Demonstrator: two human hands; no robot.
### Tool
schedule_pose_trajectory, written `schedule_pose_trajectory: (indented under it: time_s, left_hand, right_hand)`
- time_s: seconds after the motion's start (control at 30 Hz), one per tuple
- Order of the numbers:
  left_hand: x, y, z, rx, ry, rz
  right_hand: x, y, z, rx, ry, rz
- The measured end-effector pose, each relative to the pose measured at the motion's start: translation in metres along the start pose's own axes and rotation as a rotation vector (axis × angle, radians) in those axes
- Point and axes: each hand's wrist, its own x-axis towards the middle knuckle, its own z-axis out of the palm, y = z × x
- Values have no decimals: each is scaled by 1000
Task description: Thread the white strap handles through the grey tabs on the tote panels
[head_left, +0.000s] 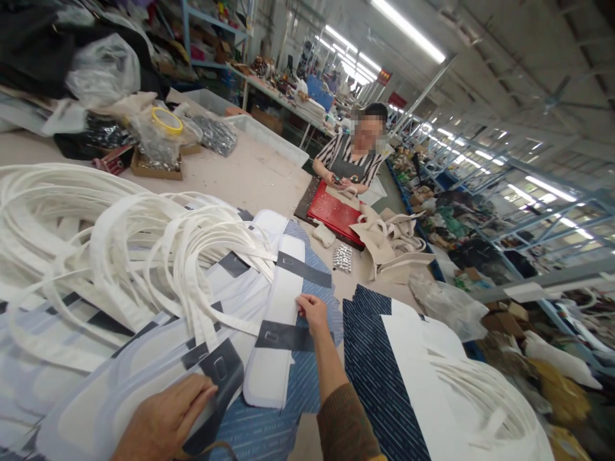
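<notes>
My right hand (pixel 313 314) is closed in a pinch at the right edge of a long white panel (pixel 272 374) that has two dark straps across it. Blue patterned fabric (pixel 303 378) lies under this panel. At the lower left, my left hand (pixel 166 416) has its fingers pressed together over a dark strap (pixel 225 368) with a rectangular outline on it; what its fingertips grip, if anything, is hidden. Looped white handles (pixel 192 256) are heaped beyond my left hand, on more white panels.
Dark blue striped fabric (pixel 377 378) and white pieces (pixel 413 358) lie to the right. Across the table (pixel 250 169), a person (pixel 358 150) works over a red board (pixel 334 211). Beige pieces, a bag of metal parts (pixel 342 258) and yellow tape (pixel 166 120) are also there.
</notes>
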Motion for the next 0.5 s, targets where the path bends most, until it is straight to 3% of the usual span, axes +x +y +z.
schedule_pose_trajectory:
  time_s: [0.27, 0.5]
  left_hand:
    - [-6, -9, 6, -19, -23, 7]
    - [-6, -2, 6, -76, 14, -63]
  right_hand:
    - [10, -1, 9, -204, -35, 21]
    - [14, -4, -18, -395, 66, 17]
